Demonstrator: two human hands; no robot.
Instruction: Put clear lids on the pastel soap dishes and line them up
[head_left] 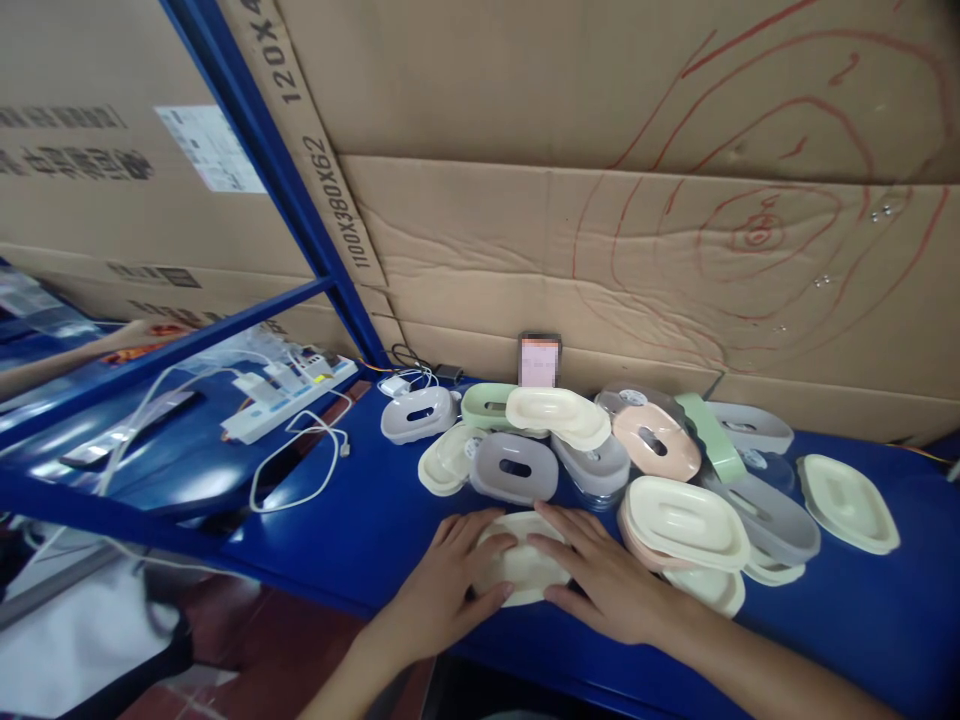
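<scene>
Both my hands rest on a cream oval plastic lid (519, 565) lying flat on the blue table (375, 520) near its front edge. My left hand (448, 585) covers the lid's left side with fingers curled around its rim. My right hand (604, 578) presses on the lid's right side, fingers spread. Just beyond the lid sits a grey oval piece with a slot (514, 467).
A heap of oval plastic pieces lies behind and to the right: cream (686, 518), pink (655, 440), green (487, 405), grey (772, 515), one cream piece apart (847, 502). A power strip with white cables (289, 395) sits left. A phone (538, 360) leans on the cardboard wall (600, 230).
</scene>
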